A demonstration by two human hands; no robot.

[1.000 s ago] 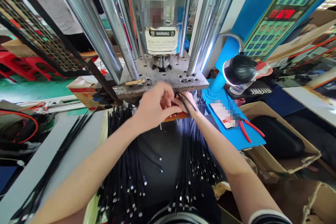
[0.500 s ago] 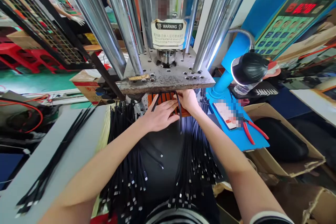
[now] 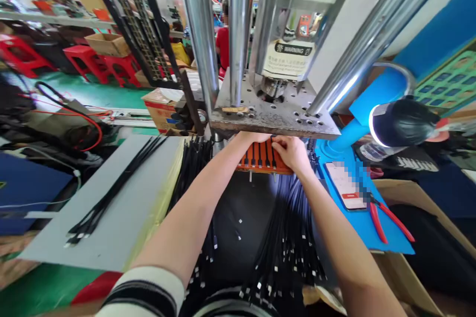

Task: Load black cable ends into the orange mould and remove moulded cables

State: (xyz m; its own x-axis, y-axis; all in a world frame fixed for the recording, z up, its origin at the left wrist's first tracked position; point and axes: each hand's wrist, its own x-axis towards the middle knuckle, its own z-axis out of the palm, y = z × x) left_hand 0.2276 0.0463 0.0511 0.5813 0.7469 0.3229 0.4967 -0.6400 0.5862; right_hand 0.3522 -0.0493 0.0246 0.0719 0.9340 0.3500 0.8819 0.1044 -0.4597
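Several black cables [image 3: 261, 154] lie side by side in an orange fixture [image 3: 243, 161] beneath the press plate [image 3: 275, 126]. My left hand [image 3: 253, 137] reaches over the fixture's back left; its fingers are hidden under the plate edge. At the back right of the fixture my right hand [image 3: 293, 152] is closed, thumb and forefinger pinched at a black cable. Hanging bundles of black cables with metal-tipped ends flank the fixture, one bundle [image 3: 290, 223] on the right and another [image 3: 191, 163] on the left, partly behind my left arm.
Polished press columns [image 3: 201, 29] rise above the plate. On the grey board [image 3: 122, 218] at left lies a loose bunch of cables [image 3: 119, 183]. To the right are a lamp [image 3: 401, 124], a phone [image 3: 345, 188] and red-handled pliers [image 3: 390, 218]. A person in red [image 3: 222, 44] is in the background.
My view has swung left. My left hand has moved from the front of the fixture to its back, under the plate edge, baring the cable ends lying in it. My right hand stays at the right side.
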